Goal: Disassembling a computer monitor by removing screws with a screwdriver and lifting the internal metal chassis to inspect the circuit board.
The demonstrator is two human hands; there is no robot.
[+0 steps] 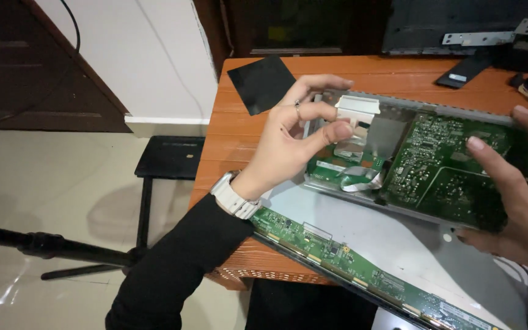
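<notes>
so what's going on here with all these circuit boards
A person is holding a metal tray of green circuit boards tilted up over a wooden table. The right hand grips its right end, while the left hand pinches a pale flat ribbon cable near the tray's top edge. Below lies a grey panel with a long green strip board. A black square sheet lies on the table.

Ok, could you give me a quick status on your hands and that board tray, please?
Left hand pinching white ribbon connector. Right hand gripping tray edge, tray tilted up off panel. Black square lies apart on table.
</notes>
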